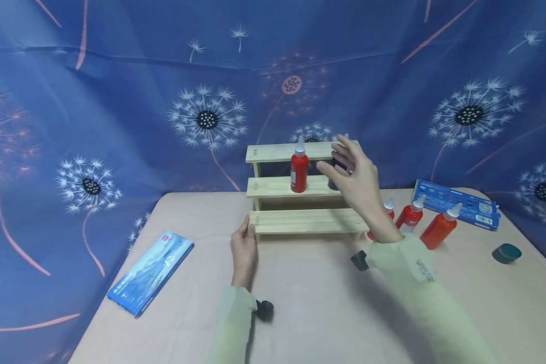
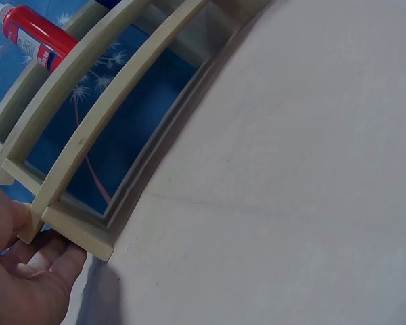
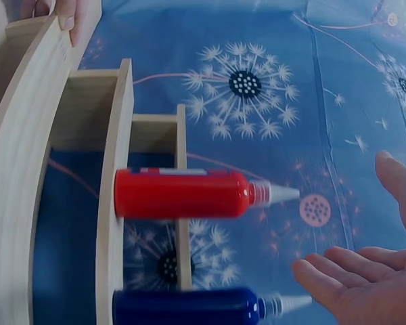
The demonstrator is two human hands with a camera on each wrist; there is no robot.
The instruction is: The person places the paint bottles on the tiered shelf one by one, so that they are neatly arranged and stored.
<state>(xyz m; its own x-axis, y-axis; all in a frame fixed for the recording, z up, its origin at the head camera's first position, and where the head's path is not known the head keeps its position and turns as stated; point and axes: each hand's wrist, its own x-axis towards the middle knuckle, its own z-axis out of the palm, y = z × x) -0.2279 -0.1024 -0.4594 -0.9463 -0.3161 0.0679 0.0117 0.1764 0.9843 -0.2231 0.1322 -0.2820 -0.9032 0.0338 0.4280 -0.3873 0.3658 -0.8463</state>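
A three-step wooden rack (image 1: 307, 221) stands on the table. My left hand (image 1: 244, 247) grips the left end of its lowest board, thumb on top; the left wrist view shows the fingers (image 2: 51, 261) curled below the board's end. On the middle step stands an upright red bottle (image 1: 299, 169) with a pointed white nozzle. To its right is a dark blue bottle (image 3: 189, 308), partly hidden behind my right hand (image 1: 357, 177) in the head view. That hand is raised beside the bottle tops with fingers spread, and in the right wrist view it is apart from both bottles.
Right of the rack stand several red bottles (image 1: 438, 230), one partly behind the right forearm. A blue box (image 1: 457, 202) lies behind them and a dark green round object (image 1: 506, 253) to the right. Another blue box (image 1: 151, 273) lies at left. A dandelion-patterned curtain (image 1: 132, 101) hangs behind.
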